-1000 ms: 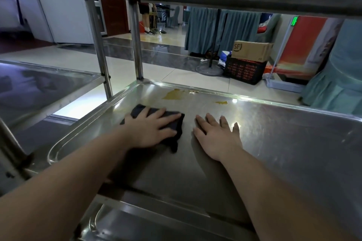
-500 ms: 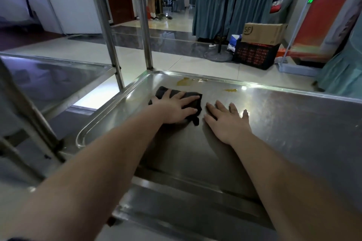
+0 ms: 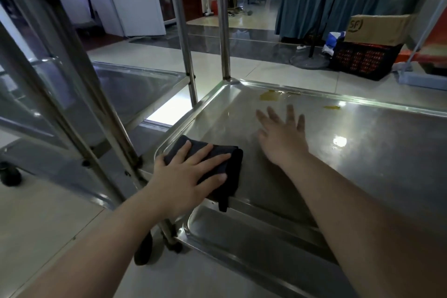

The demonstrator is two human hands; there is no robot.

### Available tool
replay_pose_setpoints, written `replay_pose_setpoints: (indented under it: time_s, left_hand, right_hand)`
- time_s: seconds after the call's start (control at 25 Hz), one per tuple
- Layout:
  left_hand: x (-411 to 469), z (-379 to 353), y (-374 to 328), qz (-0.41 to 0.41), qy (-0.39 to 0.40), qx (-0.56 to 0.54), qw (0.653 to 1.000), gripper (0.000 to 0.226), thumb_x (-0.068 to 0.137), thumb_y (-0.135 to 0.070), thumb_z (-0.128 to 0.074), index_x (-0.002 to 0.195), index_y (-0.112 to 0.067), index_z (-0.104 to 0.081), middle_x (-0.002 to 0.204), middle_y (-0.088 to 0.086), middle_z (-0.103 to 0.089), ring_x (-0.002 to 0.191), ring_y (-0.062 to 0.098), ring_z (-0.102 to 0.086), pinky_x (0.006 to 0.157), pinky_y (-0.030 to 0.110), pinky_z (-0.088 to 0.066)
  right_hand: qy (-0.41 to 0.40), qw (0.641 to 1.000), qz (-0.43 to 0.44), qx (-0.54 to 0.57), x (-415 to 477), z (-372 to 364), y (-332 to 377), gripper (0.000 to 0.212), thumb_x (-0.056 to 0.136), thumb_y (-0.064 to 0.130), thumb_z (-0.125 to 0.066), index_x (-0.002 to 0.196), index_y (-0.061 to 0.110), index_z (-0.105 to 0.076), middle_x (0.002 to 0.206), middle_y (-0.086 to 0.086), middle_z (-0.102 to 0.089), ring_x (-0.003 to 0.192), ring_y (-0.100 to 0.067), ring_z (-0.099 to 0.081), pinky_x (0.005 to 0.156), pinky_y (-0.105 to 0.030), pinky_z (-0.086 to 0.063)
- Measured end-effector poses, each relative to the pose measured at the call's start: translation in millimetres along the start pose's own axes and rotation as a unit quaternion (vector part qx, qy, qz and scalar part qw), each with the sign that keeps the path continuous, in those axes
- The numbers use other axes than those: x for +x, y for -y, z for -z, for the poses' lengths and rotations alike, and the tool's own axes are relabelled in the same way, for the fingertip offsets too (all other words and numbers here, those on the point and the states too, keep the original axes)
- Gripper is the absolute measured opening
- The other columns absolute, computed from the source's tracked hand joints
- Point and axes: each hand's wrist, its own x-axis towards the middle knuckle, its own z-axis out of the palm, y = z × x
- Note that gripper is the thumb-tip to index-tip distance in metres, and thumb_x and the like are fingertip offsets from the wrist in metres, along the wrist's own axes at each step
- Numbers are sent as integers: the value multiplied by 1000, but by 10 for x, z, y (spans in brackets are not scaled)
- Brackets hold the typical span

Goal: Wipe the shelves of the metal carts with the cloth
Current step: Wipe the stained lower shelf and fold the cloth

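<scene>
At the near-left corner of the cart's middle shelf [image 3: 362, 164], the left hand [image 3: 191, 176] presses flat, fingers straight, on the dark folded cloth [image 3: 233, 164]. Soft and limp, the cloth probably slides best under a spread palm. Farther in, the right hand [image 3: 283, 136] is spread, holding nothing.

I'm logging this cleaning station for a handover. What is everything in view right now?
cloth: one, dark, near left corner of the middle shelf, one end hanging over the front edge
middle shelf: one, steel, under both hands
stains: two, yellow, by the shelf's far rim
lower shelf: one, steel, beneath the middle one
neighbouring cart: one, steel, to the left
cardboard box: one, brown, on the crate, far right
crate: one, dark, on the floor
curtains: several, teal, in the background
left hand: one, flat on the cloth
right hand: one, fingers spread, over the bare shelf, blurred
</scene>
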Motion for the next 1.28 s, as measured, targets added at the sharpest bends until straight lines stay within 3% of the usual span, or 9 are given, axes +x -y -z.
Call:
replay_pose_setpoints:
  time_s: [0.08, 0.16, 0.32, 0.52, 0.76, 1.0, 1.16, 1.28]
  left_hand:
    - [84, -12, -120, 19, -5, 16, 1000, 69, 66, -78, 17, 135, -70, 13, 161, -23, 5, 150, 24, 10, 110, 66, -1]
    - [228, -34, -209, 38, -21, 34, 998, 74, 64, -77, 20, 138, -65, 15, 162, -17, 1, 150, 32, 4, 105, 75, -1]
    - [725, -80, -155, 55, -14, 42, 997, 71, 68, -83, 11, 137, -66, 12, 162, -14, 11, 147, 37, 14, 99, 79, 4]
    - [1929, 183, -5, 22, -3, 35, 999, 58, 88, -79, -11, 143, -63, -4, 163, -13, 1, 148, 35, 8, 101, 78, 3]
    - [2651, 289, -265, 1, -2, 42, 999, 56, 92, -74, -14, 146, -58, -13, 163, -13, -5, 149, 34, 7, 102, 79, -1]
    - [1787, 206, -36, -12, 9, 18, 1000, 56, 90, -76, -12, 143, -63, -5, 163, -16, -2, 149, 30, 8, 105, 76, 2]
    - [569, 22, 262, -32, 17, 46, 998, 61, 70, -86, 11, 130, -74, 18, 162, -18, 9, 149, 27, 14, 107, 72, -1]
    - [10, -45, 380, -40, -12, 23, 999, 58, 72, -86, 13, 129, -76, 18, 159, -21, 11, 148, 22, 14, 105, 68, -6]
  right_hand:
    - [49, 999, -2, -5, 63, -77, 174, 56, 100, 54, -18, 154, 42, -7, 164, 10, 0, 147, -37, 16, 115, -58, 13]
    - [81, 996, -21, -19, 110, -141, 152, 57, 98, 59, -13, 153, 45, -5, 164, 12, 1, 148, -39, 9, 115, -60, 9]
    - [81, 996, -22, -12, 74, -196, 134, 56, 98, 59, -9, 152, 47, -3, 164, 13, 3, 148, -40, 4, 116, -58, 6]
    - [70, 997, -30, -28, 62, -220, 183, 58, 98, 60, -9, 153, 45, 1, 164, 4, 5, 148, -38, 5, 118, -55, 6]
    - [69, 996, -39, -28, 104, -230, 160, 59, 96, 62, -10, 152, 47, 2, 164, -7, 5, 149, -38, 6, 119, -52, 5]
    - [79, 996, -32, -10, 84, -191, 156, 59, 95, 65, -12, 152, 49, -4, 165, -4, 2, 149, -37, 4, 119, -51, 6]
    - [81, 996, -31, 2, 56, -161, 156, 58, 96, 63, -13, 152, 48, -8, 165, -5, 2, 149, -37, 5, 119, -52, 6]
    - [81, 996, -28, 1, 43, -160, 164, 58, 97, 63, -14, 152, 47, -8, 165, -5, 2, 149, -38, 4, 119, -53, 5]
